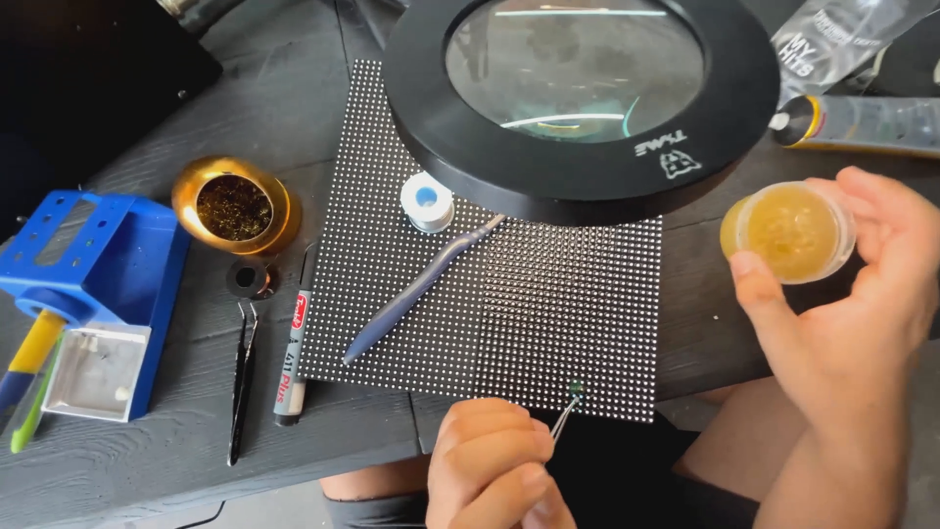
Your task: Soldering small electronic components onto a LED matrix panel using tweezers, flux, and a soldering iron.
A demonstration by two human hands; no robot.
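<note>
In the head view, the right hand (862, 294) grasps a small round clear jar of amber yellow paste (789, 231), with the thumb on its near side and the fingers curled behind it, so the jar is up off the dark grey wooden table (147, 470) and tilted toward the camera. The left hand (494, 460) is closed in a pinch on thin metal tweezers (565, 416); their tips hold a very small dark part (576, 389) just beyond the fingers, over the near edge of the black square panel with a grid of white dots (548, 323). I judge the main risk is the small part: it sits only at the tweezer tips, and a little change of pressure could let it jump away, and among so many dots it would be hard to find. The open jar, being tilted, could also slip from the fingers or let paste touch the panel. Beyond the left hand, a long blue-grey tool (416, 291) lies loose on the panel and could roll. The big round black magnifier lamp (578, 88) covers the far part of the panel, so what is under it I cannot tell. The little part is too small to identify, and the left hand is cut by the lower edge.
</note>
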